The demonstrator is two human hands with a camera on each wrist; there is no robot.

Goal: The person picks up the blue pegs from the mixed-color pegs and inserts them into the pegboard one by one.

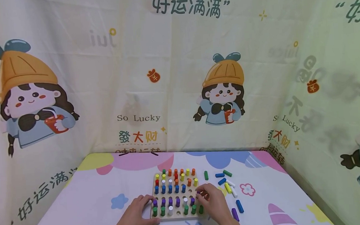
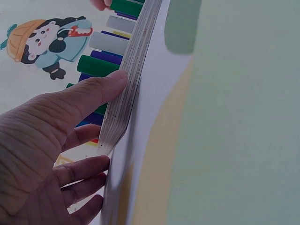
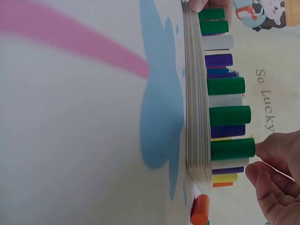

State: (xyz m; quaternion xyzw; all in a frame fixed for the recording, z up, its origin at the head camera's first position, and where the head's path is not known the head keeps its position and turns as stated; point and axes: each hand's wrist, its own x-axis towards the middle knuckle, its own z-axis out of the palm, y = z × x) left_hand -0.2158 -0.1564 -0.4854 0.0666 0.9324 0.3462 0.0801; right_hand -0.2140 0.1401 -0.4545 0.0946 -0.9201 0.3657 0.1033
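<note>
A wooden pegboard (image 1: 186, 215) lies on the table, with rows of green, purple, white, blue, orange, red and yellow pegs standing in its holes. My left hand (image 1: 136, 211) holds its near left corner. In the left wrist view the thumb (image 2: 117, 78) presses the layered front edge, while the index finger is at the left side. At the board's right edge, thumb and index finger of my right hand (image 1: 212, 196) pinch the top of a purple peg (image 1: 198, 193). The hand covers part of the board there. A green peg (image 3: 233, 149) stands at the near right corner.
Right of the board lie several loose pegs, among them a green one (image 1: 206, 175), a yellow one (image 1: 228, 188), a blue one (image 1: 239, 206) and a purple one (image 1: 235, 214). A printed curtain (image 1: 179, 102) encloses the table's back and sides.
</note>
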